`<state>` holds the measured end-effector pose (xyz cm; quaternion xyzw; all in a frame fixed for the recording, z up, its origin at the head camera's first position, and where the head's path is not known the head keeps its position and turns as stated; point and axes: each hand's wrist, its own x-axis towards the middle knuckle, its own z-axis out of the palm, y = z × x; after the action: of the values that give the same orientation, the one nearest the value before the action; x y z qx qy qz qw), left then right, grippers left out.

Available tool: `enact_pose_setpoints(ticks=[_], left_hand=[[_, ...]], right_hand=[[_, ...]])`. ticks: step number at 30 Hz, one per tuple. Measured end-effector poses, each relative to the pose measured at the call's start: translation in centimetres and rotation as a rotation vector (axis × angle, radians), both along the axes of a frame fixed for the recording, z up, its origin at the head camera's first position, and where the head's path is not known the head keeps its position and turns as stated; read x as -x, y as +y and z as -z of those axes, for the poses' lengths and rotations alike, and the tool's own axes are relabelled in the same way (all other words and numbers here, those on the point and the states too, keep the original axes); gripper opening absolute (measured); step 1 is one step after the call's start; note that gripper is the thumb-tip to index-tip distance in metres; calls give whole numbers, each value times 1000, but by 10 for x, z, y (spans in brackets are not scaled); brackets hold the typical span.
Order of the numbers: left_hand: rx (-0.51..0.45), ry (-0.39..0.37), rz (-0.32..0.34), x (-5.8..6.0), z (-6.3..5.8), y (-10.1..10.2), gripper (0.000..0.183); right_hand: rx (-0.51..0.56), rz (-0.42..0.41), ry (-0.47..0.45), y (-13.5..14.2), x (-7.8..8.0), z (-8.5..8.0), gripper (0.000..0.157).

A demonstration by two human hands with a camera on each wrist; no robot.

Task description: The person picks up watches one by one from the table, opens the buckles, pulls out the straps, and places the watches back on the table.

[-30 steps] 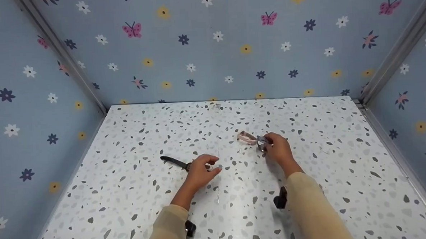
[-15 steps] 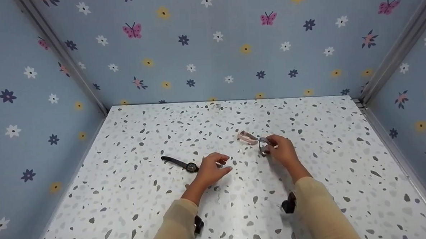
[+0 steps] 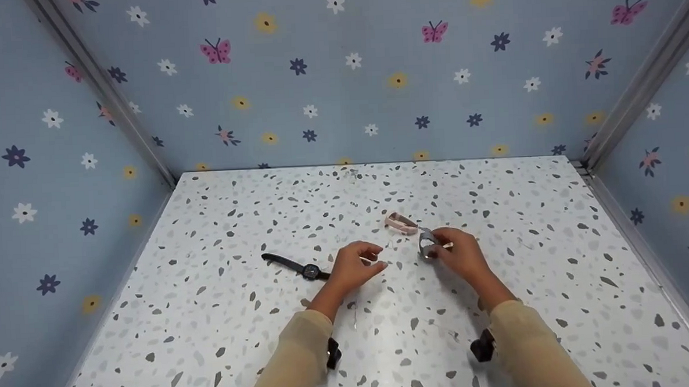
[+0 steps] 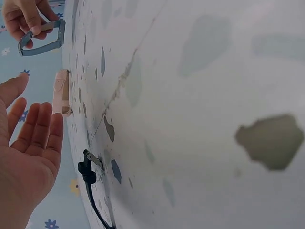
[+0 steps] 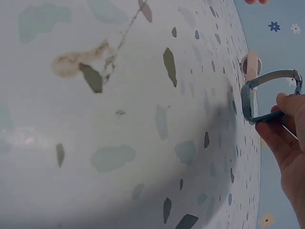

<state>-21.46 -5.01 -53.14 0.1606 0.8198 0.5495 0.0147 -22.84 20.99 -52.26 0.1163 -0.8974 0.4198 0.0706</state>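
My right hand (image 3: 465,257) pinches a grey-blue wristwatch (image 3: 427,244) by its strap. In the right wrist view the strap of this watch (image 5: 246,102) forms a loop, held just off the tabletop. Beyond it lies a pink wristwatch (image 3: 401,224), its band curved into a loop. Over the middle of the table, my left hand (image 3: 352,267) holds nothing; the left wrist view shows its fingers (image 4: 42,131) extended and the palm upward. Left of that hand, a black wristwatch (image 3: 310,271) lies stretched out, one strap end partly hidden behind the hand.
The white speckled tabletop (image 3: 252,215) is bounded by blue patterned panels (image 3: 339,71) at the back and both sides. Metal posts (image 3: 110,93) stand at the back corners. A small black camera (image 3: 484,345) sits by each sleeve cuff.
My left hand has moved right, away from the black watch, uncovering its face. My right hand has drawn slightly nearer to me and rightward with the grey-blue watch. The pink watch stays put.
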Motion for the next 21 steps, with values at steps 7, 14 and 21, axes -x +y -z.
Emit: enact_pose_setpoints(ticks=[7,14,21], left_hand=[[43,-46,-11,3,-1,3,31],[60,-49,40,5,-3,11,33],[108,-45,84,7,-11,20,36]], right_hand=[[-7,-31,44,1,-12,0,27],[-17,-40,59,1,-19,-2,29],[-33,-78,81,-4,-24,-6,29]])
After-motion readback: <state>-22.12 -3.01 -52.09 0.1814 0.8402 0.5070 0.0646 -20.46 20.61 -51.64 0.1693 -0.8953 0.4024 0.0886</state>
